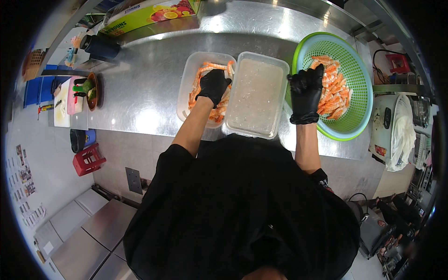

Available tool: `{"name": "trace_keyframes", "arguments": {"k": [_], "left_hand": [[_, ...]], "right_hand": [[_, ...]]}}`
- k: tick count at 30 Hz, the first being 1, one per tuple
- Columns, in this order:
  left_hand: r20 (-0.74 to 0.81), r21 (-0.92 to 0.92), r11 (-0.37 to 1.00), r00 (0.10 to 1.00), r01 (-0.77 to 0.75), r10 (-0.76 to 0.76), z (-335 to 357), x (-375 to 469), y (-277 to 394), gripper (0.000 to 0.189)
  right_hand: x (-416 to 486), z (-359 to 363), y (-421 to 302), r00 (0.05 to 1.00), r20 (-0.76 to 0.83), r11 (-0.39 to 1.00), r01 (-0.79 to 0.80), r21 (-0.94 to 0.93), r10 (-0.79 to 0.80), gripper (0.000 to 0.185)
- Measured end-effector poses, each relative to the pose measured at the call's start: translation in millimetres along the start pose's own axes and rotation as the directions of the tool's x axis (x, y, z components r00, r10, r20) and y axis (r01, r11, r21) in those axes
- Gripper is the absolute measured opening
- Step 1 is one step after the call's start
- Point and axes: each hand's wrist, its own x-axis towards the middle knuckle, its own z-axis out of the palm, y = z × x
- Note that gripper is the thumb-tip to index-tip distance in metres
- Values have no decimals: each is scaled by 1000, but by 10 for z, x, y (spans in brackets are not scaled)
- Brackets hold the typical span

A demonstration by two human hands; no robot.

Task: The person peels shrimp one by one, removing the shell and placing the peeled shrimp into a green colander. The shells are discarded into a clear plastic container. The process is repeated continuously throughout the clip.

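My left hand (214,85), in a black glove, reaches into a translucent plastic container (182,91) holding peeled, cooked shrimp (217,115). Its fingertips are hidden, so a grip on any shrimp cannot be made out. My right hand (306,96), also gloved in black, hovers at the left rim of a pale blue colander (362,89), its fingers partly curled. Whether anything lies within those fingers is unclear. More orange and white shrimp (335,92) are heaped in the colander, which sits inside a green basin (329,136). A translucent lidded or upturned container (258,96) is between the two.
Everything stands on a stainless steel counter (147,84). A cling film box (150,17) and a dark cylinder (100,46) are along its back. Cutting boards (63,105) and a bowl of green vegetables (91,91) are at left. A rice cooker (384,122) stands at right.
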Motion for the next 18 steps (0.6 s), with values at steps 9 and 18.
{"name": "trace_keyframes", "arguments": {"k": [9,18], "left_hand": [[49,-955,286,992,81,-117,-353,-371,-115,21],[10,-995,102,997,18,-76,-600,-655,461,25]], "right_hand": [[-148,-149,463,918,246,682,-36,-731,312,24],[-318,158,685,923,219,659,-48,-751,317,25]]}}
